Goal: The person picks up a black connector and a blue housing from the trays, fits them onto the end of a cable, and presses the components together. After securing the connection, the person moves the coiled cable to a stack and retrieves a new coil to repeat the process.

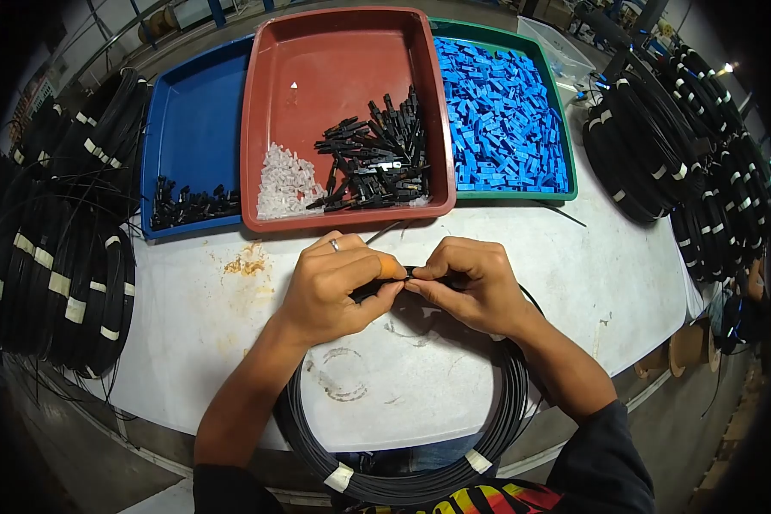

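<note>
A coil of black cable [512, 403] lies at the near edge of the white table, bound with pieces of white tape. Over its far side my left hand [338, 278] and my right hand [471, 283] meet, thumbs and forefingers pinched together. Black cable shows between the two sets of fingertips; the small detail at the pinch is mostly covered. My left forefinger wears an orange finger cover [391, 266], and a ring sits on another finger of that hand.
Beyond the hands stand a blue tray [199, 103] with small black parts, a red tray [334, 60] with black connectors [381, 158] and clear plastic pieces [288, 184], and a green tray [571, 184] full of blue clips [505, 120]. Taped cable coils [56, 283] flank the table [608, 300].
</note>
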Demonstrator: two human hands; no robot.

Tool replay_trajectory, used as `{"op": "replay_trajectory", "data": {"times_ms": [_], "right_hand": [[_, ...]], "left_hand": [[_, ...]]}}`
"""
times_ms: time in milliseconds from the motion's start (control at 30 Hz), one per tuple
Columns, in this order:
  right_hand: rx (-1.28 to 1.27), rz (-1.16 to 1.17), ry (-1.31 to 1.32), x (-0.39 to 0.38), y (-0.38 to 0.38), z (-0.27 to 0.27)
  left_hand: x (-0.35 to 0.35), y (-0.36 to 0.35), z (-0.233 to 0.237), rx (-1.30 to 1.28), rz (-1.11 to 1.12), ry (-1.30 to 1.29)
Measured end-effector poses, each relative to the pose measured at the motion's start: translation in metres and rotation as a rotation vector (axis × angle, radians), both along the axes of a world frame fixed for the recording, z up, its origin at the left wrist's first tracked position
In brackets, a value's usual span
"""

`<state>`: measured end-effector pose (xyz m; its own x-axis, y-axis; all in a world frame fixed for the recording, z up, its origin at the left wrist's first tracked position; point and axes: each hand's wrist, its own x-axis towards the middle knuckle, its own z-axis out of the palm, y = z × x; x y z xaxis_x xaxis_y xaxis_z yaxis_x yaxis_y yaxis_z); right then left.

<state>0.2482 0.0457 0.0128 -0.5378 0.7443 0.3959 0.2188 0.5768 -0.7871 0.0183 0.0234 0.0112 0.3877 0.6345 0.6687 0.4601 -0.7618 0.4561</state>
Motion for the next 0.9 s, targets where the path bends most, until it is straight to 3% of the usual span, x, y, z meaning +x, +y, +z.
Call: {"op": "replay_trajectory", "data": {"times_ms": [300,567,667,767,900], "right_hand": [[-0.127,-0.018,0.027,0.001,0.000,0.005],[0.132,-0.064,-0.038,0.002,0.007,0.005],[0.001,-0.117,-0.034,0.004,0.008,0.001],[0.027,-0.105,0.107,0.002,0.012,-0.011],[0.068,-0.086,0.079,0.002,0.010,-0.004]], "left_hand": [[0.002,-0.002,0.001,-0.030,0.058,-0.019],[0.000,-0.003,0.001,-0.028,0.087,-0.039],[0.001,-0.003,0.000,-0.027,0.114,-0.067],[0.001,-0.003,0.001,-0.039,0.124,-0.081],[0.000,-0.002,0.000,-0.046,0.113,-0.093]]}}
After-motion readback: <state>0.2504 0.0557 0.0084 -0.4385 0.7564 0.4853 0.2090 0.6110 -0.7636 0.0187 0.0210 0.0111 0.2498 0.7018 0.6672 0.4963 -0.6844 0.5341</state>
